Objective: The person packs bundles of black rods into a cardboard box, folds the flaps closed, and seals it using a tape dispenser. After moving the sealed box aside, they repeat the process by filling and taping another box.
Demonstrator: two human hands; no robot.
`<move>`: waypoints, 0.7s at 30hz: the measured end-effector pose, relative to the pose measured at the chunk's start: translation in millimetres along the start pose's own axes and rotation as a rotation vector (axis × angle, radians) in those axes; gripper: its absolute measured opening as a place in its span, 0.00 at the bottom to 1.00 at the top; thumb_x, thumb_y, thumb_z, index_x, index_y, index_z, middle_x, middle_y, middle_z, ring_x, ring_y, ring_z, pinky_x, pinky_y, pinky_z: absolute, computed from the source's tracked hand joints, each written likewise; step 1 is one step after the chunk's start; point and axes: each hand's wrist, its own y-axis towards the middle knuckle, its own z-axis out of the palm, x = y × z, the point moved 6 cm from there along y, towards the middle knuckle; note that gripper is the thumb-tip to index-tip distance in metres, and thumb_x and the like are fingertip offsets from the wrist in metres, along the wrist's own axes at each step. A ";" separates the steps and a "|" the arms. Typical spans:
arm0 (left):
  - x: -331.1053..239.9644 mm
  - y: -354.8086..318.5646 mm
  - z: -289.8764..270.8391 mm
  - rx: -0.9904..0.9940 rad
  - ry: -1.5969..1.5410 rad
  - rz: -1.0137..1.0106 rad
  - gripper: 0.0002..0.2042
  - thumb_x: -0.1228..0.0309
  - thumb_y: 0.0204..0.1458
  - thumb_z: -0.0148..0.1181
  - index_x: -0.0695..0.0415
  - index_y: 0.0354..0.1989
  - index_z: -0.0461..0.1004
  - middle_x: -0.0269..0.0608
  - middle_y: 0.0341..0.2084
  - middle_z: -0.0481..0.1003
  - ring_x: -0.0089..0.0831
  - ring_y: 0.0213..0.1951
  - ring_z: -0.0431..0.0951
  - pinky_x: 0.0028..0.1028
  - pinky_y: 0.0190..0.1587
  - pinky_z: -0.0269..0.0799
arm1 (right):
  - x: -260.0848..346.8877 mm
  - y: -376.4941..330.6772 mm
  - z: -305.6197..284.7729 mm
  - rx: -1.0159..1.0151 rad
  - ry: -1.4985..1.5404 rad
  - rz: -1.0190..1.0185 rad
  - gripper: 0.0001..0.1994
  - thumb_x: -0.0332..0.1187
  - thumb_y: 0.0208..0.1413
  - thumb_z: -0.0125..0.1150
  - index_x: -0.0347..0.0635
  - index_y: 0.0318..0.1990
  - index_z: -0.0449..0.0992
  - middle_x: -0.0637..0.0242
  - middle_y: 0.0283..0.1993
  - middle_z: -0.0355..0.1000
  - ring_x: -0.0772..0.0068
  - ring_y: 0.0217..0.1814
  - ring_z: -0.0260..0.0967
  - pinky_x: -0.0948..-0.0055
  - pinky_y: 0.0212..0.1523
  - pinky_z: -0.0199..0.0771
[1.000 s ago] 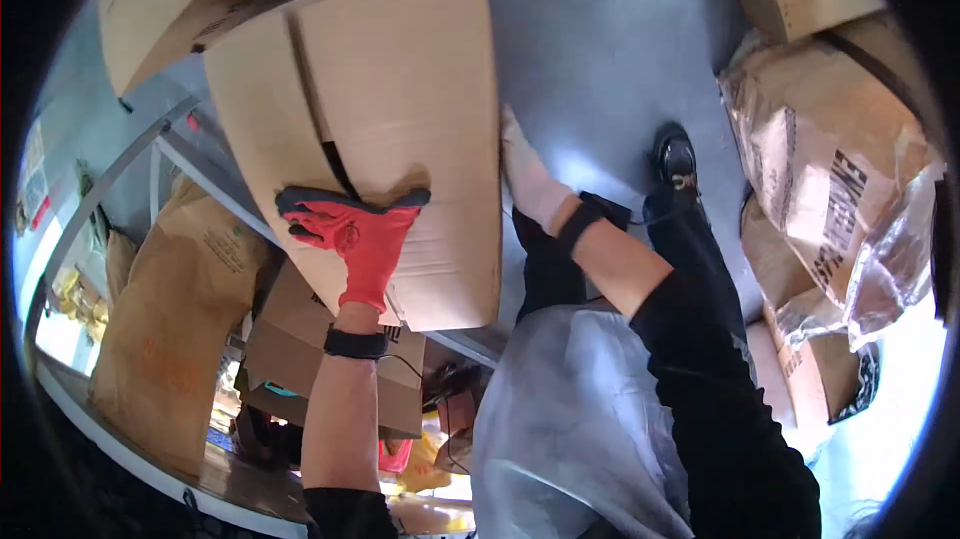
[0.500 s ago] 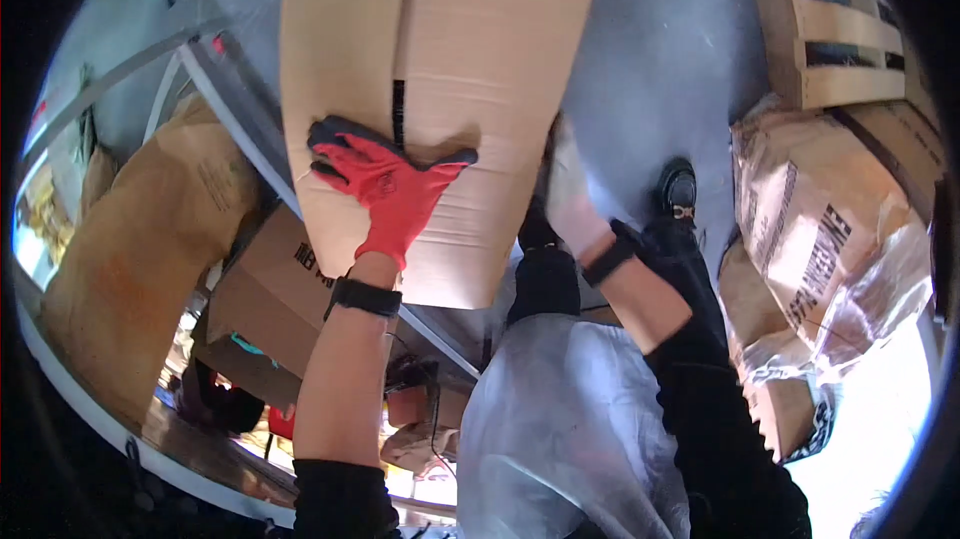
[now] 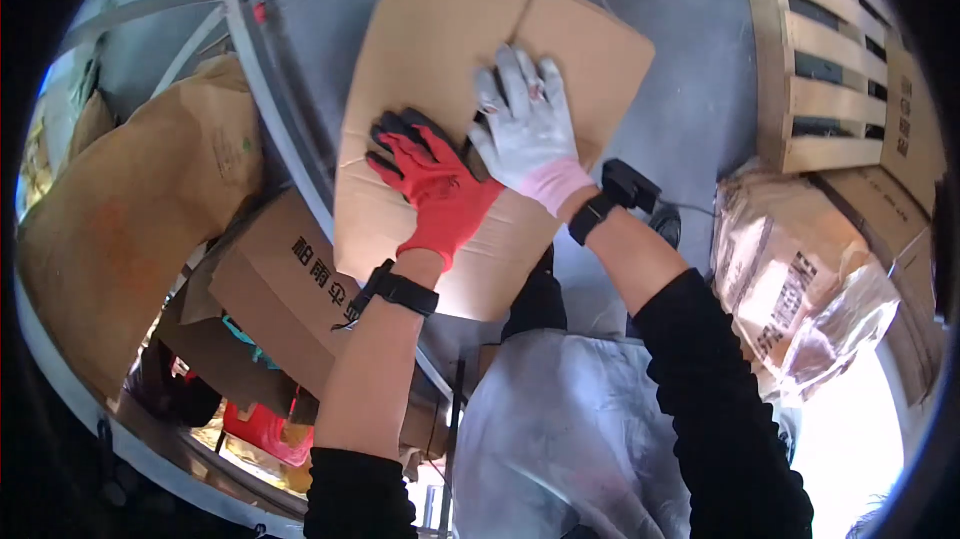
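A brown cardboard box (image 3: 440,49) lies in front of me, its two top flaps folded in and meeting along a seam. My left hand (image 3: 432,179), in a red glove with dark fingertips, presses on the left flap with its fingers spread. Beside it, my right hand (image 3: 527,119), in a whitish glove with a pink cuff, rests on the flaps across the seam, fingers stretched out. Part of the seam is hidden under both hands. Neither hand grips anything.
At left stand a metal frame (image 3: 270,99), a big brown sack (image 3: 150,209) and a printed carton (image 3: 290,279). A wooden pallet (image 3: 835,94) and a plastic-wrapped brown package (image 3: 775,279) are on the right. Grey floor (image 3: 690,79) shows between.
My right hand has come from the box's right side up onto its top, next to the left. The box now appears turned clockwise and farther right in view.
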 end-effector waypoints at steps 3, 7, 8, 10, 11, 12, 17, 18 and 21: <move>1.9 7.1 -9.1 -0.016 -0.037 0.025 0.63 0.33 0.41 0.59 0.73 0.70 0.35 0.74 0.70 0.36 0.66 0.72 0.31 0.66 0.67 0.23 | -10.0 -5.8 -3.5 0.013 0.051 0.038 0.32 0.49 0.52 0.58 0.42 0.62 0.66 0.51 0.71 0.51 0.51 0.75 0.45 0.45 0.72 0.39; 1.9 4.5 -14.1 0.000 -0.042 0.045 0.61 0.34 0.42 0.59 0.71 0.71 0.37 0.70 0.70 0.38 0.64 0.72 0.33 0.66 0.67 0.24 | 0.4 -8.2 -9.9 0.012 0.014 -0.153 0.31 0.49 0.52 0.58 0.47 0.63 0.67 0.58 0.71 0.54 0.54 0.74 0.47 0.43 0.72 0.40; 2.7 4.7 -16.0 -0.033 -0.075 0.051 0.61 0.34 0.42 0.59 0.70 0.71 0.38 0.69 0.70 0.38 0.63 0.72 0.33 0.67 0.67 0.24 | -3.6 1.2 -9.6 0.017 0.007 -0.167 0.31 0.49 0.52 0.58 0.47 0.63 0.67 0.58 0.71 0.54 0.54 0.74 0.47 0.43 0.72 0.40; 5.2 -2.3 -16.6 -0.052 -0.113 0.046 0.60 0.34 0.42 0.59 0.69 0.72 0.38 0.69 0.71 0.39 0.63 0.72 0.34 0.67 0.67 0.24 | 2.2 34.8 -20.1 0.034 -0.011 -0.404 0.31 0.49 0.51 0.60 0.50 0.63 0.68 0.64 0.71 0.55 0.57 0.74 0.49 0.42 0.71 0.40; 3.7 -0.6 -19.6 -0.041 -0.145 0.035 0.60 0.34 0.42 0.59 0.69 0.72 0.39 0.68 0.71 0.39 0.62 0.72 0.34 0.66 0.67 0.25 | 4.0 46.8 -23.2 0.032 -0.030 -0.529 0.31 0.50 0.51 0.60 0.52 0.63 0.68 0.67 0.71 0.56 0.59 0.73 0.50 0.41 0.71 0.40; 2.5 0.4 -23.3 -0.029 -0.175 0.025 0.60 0.34 0.42 0.60 0.68 0.72 0.39 0.68 0.71 0.39 0.62 0.72 0.34 0.65 0.67 0.25 | 2.2 51.4 -23.5 0.033 -0.038 -0.543 0.31 0.50 0.51 0.60 0.52 0.63 0.68 0.67 0.71 0.56 0.59 0.73 0.50 0.41 0.71 0.40; 2.8 -5.0 -46.7 -0.095 -0.354 0.018 0.55 0.36 0.46 0.59 0.66 0.72 0.44 0.65 0.70 0.45 0.59 0.72 0.40 0.58 0.70 0.27 | -13.3 64.3 -9.2 0.191 0.007 -0.523 0.29 0.51 0.52 0.60 0.58 0.62 0.70 0.71 0.70 0.59 0.62 0.73 0.51 0.40 0.72 0.39; 9.4 1.1 -47.5 -0.092 -0.347 0.008 0.55 0.36 0.46 0.59 0.66 0.72 0.44 0.65 0.70 0.45 0.59 0.72 0.40 0.58 0.70 0.27 | -14.1 65.1 -7.2 0.214 0.019 -0.520 0.29 0.51 0.52 0.60 0.59 0.62 0.70 0.71 0.71 0.59 0.62 0.74 0.50 0.39 0.72 0.38; 54.5 29.5 -58.2 -0.310 -0.533 -0.167 0.46 0.41 0.51 0.59 0.65 0.69 0.54 0.62 0.66 0.57 0.53 0.69 0.54 0.51 0.71 0.37 | -15.6 59.0 -8.7 0.246 0.056 -0.534 0.27 0.51 0.54 0.58 0.60 0.62 0.70 0.70 0.70 0.59 0.61 0.74 0.50 0.38 0.72 0.38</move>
